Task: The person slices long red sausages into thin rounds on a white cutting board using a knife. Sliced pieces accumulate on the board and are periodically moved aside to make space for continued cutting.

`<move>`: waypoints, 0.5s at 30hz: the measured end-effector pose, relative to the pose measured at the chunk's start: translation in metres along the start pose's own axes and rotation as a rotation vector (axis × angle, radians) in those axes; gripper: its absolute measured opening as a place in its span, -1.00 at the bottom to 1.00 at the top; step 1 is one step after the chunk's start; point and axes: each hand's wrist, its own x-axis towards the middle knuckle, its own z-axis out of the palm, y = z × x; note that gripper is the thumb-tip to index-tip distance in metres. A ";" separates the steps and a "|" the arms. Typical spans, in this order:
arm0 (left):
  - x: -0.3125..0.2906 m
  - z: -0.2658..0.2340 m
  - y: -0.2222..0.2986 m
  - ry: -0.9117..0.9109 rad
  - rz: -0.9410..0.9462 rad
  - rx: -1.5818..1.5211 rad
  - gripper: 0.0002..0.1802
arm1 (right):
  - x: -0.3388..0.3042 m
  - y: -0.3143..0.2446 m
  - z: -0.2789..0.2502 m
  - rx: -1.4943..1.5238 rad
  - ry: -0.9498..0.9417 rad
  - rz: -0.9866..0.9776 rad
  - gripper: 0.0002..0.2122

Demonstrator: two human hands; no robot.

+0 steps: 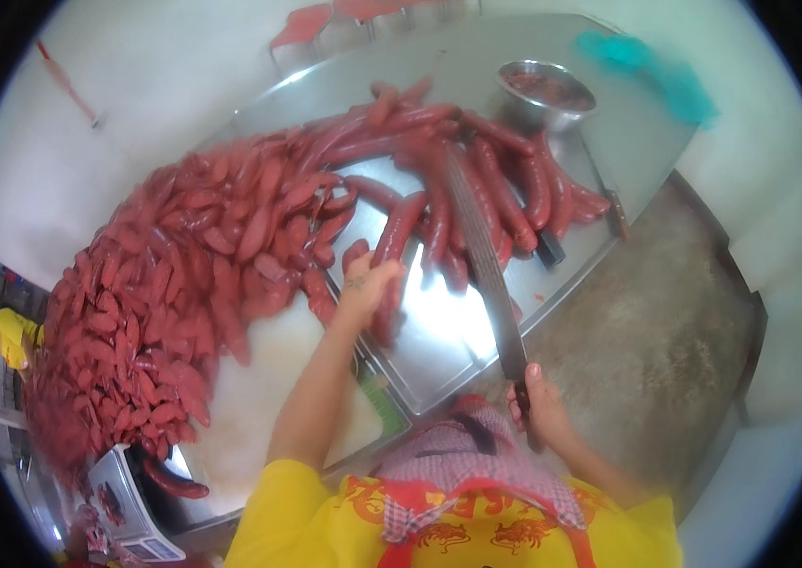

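My left hand rests on a long red sausage lying on the steel table, fingers curled over it. My right hand grips the dark handle of a long knife, whose blade reaches up over the uncut sausages. A heap of long red sausages lies across the middle of the table. To the left a big pile of short cut sausage pieces spreads over a pale cutting board.
A steel bowl with red scraps stands at the far right of the table, a teal cloth beyond it. A scale sits at lower left. A concrete floor patch lies right of the table. Red stools stand behind.
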 end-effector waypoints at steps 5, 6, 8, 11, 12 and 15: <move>-0.122 -0.072 0.021 -0.038 -0.074 0.384 -0.62 | 0.014 -0.009 0.015 -0.093 -0.120 -0.039 -0.35; -0.145 -0.087 0.020 -0.032 -0.136 0.384 -0.61 | 0.017 -0.011 0.020 -0.118 -0.162 -0.031 -0.35; -0.188 -0.113 0.009 -0.027 -0.175 0.413 -0.60 | 0.023 -0.014 0.033 -0.174 -0.250 -0.015 -0.35; -0.243 -0.149 -0.017 0.014 -0.111 0.642 -0.59 | 0.025 -0.017 0.052 -0.335 -0.376 0.007 -0.35; -0.256 -0.161 -0.026 0.039 -0.150 0.782 -0.59 | 0.026 -0.019 0.058 -0.407 -0.396 0.022 -0.34; -0.287 -0.181 -0.052 0.238 0.074 1.101 -0.63 | 0.026 -0.022 0.074 -0.589 -0.496 -0.022 -0.35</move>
